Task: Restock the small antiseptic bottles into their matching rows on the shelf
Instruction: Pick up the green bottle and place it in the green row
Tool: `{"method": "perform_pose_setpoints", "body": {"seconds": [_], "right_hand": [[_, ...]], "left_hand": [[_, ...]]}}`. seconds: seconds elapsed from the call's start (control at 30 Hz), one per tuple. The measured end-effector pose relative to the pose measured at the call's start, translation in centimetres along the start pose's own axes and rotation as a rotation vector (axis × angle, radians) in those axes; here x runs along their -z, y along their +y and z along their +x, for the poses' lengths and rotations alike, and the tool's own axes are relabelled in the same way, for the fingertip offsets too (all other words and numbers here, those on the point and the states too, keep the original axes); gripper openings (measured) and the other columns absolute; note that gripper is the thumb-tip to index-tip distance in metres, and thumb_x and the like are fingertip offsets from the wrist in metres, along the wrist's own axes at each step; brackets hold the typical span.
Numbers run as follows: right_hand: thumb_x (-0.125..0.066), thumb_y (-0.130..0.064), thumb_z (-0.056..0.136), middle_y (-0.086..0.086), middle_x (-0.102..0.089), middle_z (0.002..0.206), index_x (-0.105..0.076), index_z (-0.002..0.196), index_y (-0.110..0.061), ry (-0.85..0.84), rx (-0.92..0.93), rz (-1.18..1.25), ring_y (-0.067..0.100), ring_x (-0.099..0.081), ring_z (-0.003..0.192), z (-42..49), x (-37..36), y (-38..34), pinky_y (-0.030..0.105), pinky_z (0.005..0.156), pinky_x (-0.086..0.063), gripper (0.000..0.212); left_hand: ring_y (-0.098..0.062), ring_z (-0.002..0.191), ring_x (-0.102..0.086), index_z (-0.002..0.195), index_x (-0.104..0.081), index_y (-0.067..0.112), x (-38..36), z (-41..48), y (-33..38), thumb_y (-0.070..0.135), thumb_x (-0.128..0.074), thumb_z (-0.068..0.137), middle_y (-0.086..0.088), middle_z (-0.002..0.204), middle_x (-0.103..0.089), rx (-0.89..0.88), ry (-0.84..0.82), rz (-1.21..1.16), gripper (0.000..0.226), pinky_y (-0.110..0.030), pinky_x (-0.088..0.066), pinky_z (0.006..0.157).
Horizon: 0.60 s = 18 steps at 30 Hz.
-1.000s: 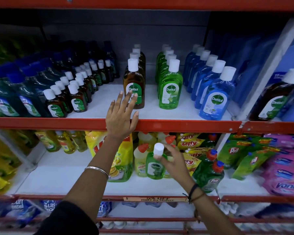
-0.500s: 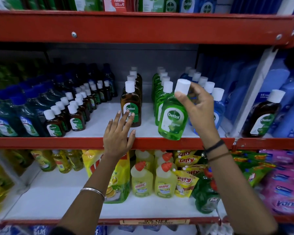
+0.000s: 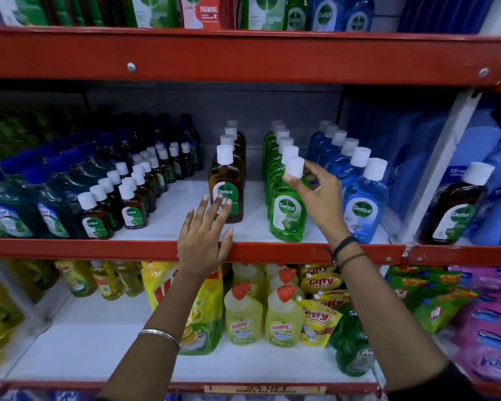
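Note:
A green Dettol bottle with a white cap stands upright at the front of the green row on the middle shelf. My right hand pinches its cap with thumb and fingertips. My left hand lies open with spread fingers on the red shelf edge, fingertips touching the front brown Dettol bottle. To the right runs a row of blue Dettol bottles. At the left stand rows of small brown antiseptic bottles.
Large dark green bottles fill the shelf's left end. A white divider post and a brown bottle sit at the right. The upper red shelf beam hangs above. Below are yellow Harpic bottles and pouches.
My right hand lifted the green bottle from the lower shelf and set it upright at the front of the green row. My left hand stayed at the shelf edge.

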State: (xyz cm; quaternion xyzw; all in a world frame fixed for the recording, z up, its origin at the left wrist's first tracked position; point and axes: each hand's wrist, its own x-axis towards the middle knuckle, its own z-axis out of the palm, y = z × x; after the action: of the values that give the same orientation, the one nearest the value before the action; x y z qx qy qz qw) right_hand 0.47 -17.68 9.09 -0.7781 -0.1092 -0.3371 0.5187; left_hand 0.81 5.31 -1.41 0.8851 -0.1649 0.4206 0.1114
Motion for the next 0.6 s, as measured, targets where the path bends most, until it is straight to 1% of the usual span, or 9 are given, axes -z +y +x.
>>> {"method": "perform_pose_setpoints", "body": {"seconds": [0.1,0.2,0.27,0.3,0.37,0.47,0.53,0.57,0.6], "right_hand": [[-0.072,-0.030,0.081,0.002,-0.071,0.105,-0.065,0.117,-0.015,-0.009,0.021,-0.029,-0.003,-0.056,0.081,-0.2,0.3,-0.1,0.024,0.075,-0.049,0.039],[-0.069,-0.038,0.081,-0.002,-0.070,0.106,-0.063,0.120,-0.018,-0.021,0.029,-0.055,0.004,-0.062,0.089,-0.7,1.1,-0.1,0.031,0.082,-0.055,0.044],[-0.068,-0.040,0.083,-0.001,-0.069,0.111,-0.059,0.124,-0.018,0.023,0.052,-0.062,0.011,-0.064,0.098,-1.3,2.5,-0.1,0.031,0.085,-0.055,0.047],[-0.067,-0.037,0.085,0.000,-0.068,0.112,-0.058,0.124,-0.016,0.071,0.078,-0.053,0.012,-0.064,0.100,-1.6,3.4,-0.1,0.029,0.086,-0.054,0.045],[-0.065,-0.028,0.088,0.004,-0.068,0.110,-0.061,0.118,-0.014,0.224,0.169,-0.032,0.017,-0.065,0.101,-2.3,5.8,-0.1,0.029,0.088,-0.053,0.033],[-0.060,-0.020,0.092,0.011,-0.069,0.107,-0.063,0.110,-0.010,0.544,0.296,-0.098,0.022,-0.062,0.102,-2.5,10.0,0.6,0.028,0.094,-0.047,0.021],[-0.058,-0.018,0.093,0.010,-0.067,0.108,-0.063,0.108,-0.004,0.743,0.305,-0.208,0.020,-0.055,0.103,-2.0,13.0,2.0,0.030,0.096,-0.042,0.021],[-0.056,-0.018,0.094,0.012,-0.065,0.110,-0.062,0.110,-0.003,0.807,0.288,-0.251,0.021,-0.052,0.105,-1.5,14.4,2.9,0.033,0.097,-0.039,0.023],[-0.055,-0.019,0.094,0.016,-0.064,0.113,-0.060,0.114,-0.003,0.829,0.250,-0.281,0.023,-0.050,0.108,-1.1,15.8,3.6,0.033,0.100,-0.035,0.026]], "left_hand": [[-0.029,0.140,-0.039,0.143,-0.045,0.016,0.1,0.0,0.0,0.038,-0.037,0.096,-0.008,0.146,-0.050,0.011,-0.001,-0.001,0.053,-0.050,-0.038,0.105],[-0.029,0.140,-0.039,0.144,-0.045,0.016,0.2,-0.1,0.1,0.038,-0.037,0.096,-0.008,0.146,-0.050,0.014,-0.011,0.001,0.053,-0.050,-0.038,0.106],[-0.029,0.140,-0.039,0.144,-0.044,0.016,0.2,0.0,0.2,0.038,-0.037,0.096,-0.008,0.146,-0.050,0.011,-0.006,0.007,0.053,-0.050,-0.038,0.106],[-0.029,0.139,-0.039,0.143,-0.045,0.016,0.2,0.0,0.2,0.038,-0.037,0.096,-0.009,0.146,-0.050,0.012,-0.001,0.010,0.053,-0.050,-0.037,0.106],[-0.029,0.139,-0.039,0.143,-0.045,0.015,0.1,-0.1,0.4,0.037,-0.036,0.096,-0.009,0.145,-0.051,0.029,0.007,0.012,0.053,-0.051,-0.037,0.106],[-0.030,0.139,-0.039,0.143,-0.046,0.015,0.1,-0.1,0.6,0.037,-0.033,0.097,-0.010,0.145,-0.051,0.062,0.022,0.016,0.053,-0.052,-0.035,0.107],[-0.030,0.139,-0.039,0.143,-0.046,0.014,0.1,-0.1,0.7,0.036,-0.033,0.096,-0.010,0.145,-0.051,0.066,0.019,0.015,0.053,-0.053,-0.035,0.107],[-0.030,0.139,-0.039,0.142,-0.046,0.014,0.1,-0.2,0.8,0.036,-0.033,0.096,-0.011,0.145,-0.051,0.063,0.016,0.017,0.053,-0.053,-0.035,0.106],[-0.030,0.139,-0.039,0.142,-0.046,0.013,0.2,-0.1,0.8,0.036,-0.032,0.096,-0.011,0.144,-0.051,0.061,0.014,0.020,0.053,-0.053,-0.035,0.106]]}}
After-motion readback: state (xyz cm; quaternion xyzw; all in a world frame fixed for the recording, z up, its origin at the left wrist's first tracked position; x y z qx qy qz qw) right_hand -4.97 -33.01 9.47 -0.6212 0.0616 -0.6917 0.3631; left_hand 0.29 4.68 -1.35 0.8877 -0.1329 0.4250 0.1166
